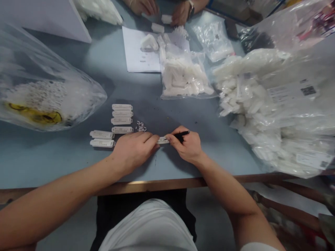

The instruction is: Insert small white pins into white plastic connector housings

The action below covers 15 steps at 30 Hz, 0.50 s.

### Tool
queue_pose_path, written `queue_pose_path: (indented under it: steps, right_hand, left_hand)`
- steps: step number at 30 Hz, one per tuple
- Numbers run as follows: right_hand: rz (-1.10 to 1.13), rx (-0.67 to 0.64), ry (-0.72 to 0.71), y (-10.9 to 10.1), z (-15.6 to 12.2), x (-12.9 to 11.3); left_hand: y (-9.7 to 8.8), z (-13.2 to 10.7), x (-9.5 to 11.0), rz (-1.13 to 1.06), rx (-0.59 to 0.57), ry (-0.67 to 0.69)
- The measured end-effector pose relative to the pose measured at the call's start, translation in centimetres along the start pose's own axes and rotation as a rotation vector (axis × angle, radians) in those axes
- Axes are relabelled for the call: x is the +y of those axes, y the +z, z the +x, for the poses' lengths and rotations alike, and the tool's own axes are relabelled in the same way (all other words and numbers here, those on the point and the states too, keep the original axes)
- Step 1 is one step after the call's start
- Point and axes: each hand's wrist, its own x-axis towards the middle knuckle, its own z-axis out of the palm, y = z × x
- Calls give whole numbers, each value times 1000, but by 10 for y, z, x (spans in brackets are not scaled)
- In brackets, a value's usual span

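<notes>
My left hand (136, 150) is closed on the left end of a small white plastic strip (162, 140) with rows of slots, pressing it to the table. In my right hand (187, 144) is a slim black tool (181, 135) that looks like tweezers. Its tip points down at the strip, and my right thumb is close to the strip's right end. Beyond my left hand lies a small heap of tiny white pieces (140, 126). Several similar white strips (122, 121) lie in a column to the left, with two more strips (102, 138) beside them.
A clear bag of small white parts and something yellow (39, 104) stands at left. Bagged white pieces (185, 78) lie beyond my hands, near printed paper (141, 55). Large bags (277, 94) crowd the right. Across the table are another person's hands (180, 12). The table's front edge (151, 186) is close.
</notes>
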Motion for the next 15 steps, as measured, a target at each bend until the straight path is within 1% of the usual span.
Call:
queue_pose_path:
  steps: [6,11,13,15]
  right_hand:
    - [-37,4,-10,4,-1,-2]
    - [-82,-9,-83,7,0,-3]
    - [-60,6,-68,6,0,-2]
    - [-18,30,-14,4,0,-2]
  left_hand:
    - [0,0,1,0,14,4]
    - [-1,0,1,0,6,1]
    - [-1,0,1,4,-1,-4]
    - [0,0,1,-3,-9,-16]
